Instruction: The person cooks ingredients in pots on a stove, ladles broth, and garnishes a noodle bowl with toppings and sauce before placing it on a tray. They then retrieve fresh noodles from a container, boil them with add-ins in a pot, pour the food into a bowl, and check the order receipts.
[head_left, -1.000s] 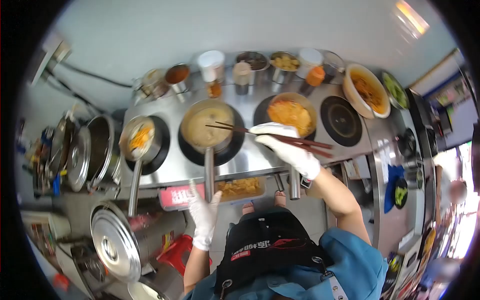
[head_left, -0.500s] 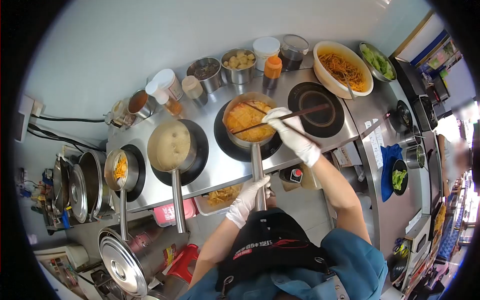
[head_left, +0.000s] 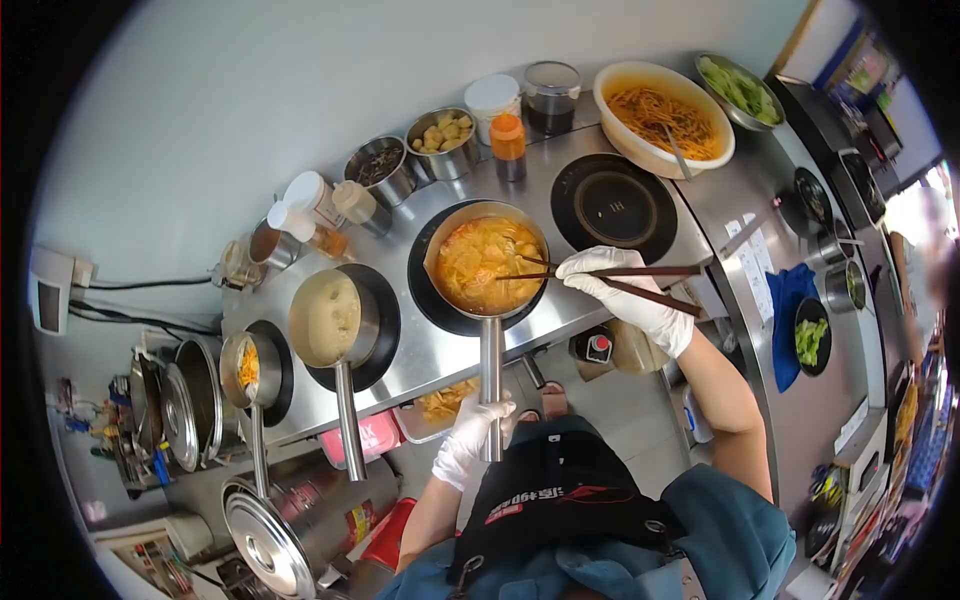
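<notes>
White-gloved, my left hand (head_left: 472,432) is closed round the long metal handle of the saucepan (head_left: 491,370). Orange-yellow food in broth (head_left: 480,262) fills that pan, which sits on a black burner. My right hand (head_left: 625,298), also gloved, grips dark chopsticks (head_left: 650,271) just right of the pan, and their tips are in the food. To the left, a second saucepan (head_left: 345,400) holds pale cloudy liquid. A smaller pan (head_left: 258,440) with orange and yellow shreds (head_left: 248,364) stands at the far left.
Behind the burners are an orange-capped bottle (head_left: 508,150), metal pots and white tubs. A large bowl of orange shreds (head_left: 670,120) and a bowl of greens (head_left: 740,92) stand at the back right. A lidded stockpot (head_left: 265,540) is at the lower left.
My left hand has gone from open beside the middle pan to holding the right pan's handle. The chopsticks have moved from above the middle pan into the orange food. The view has shifted.
</notes>
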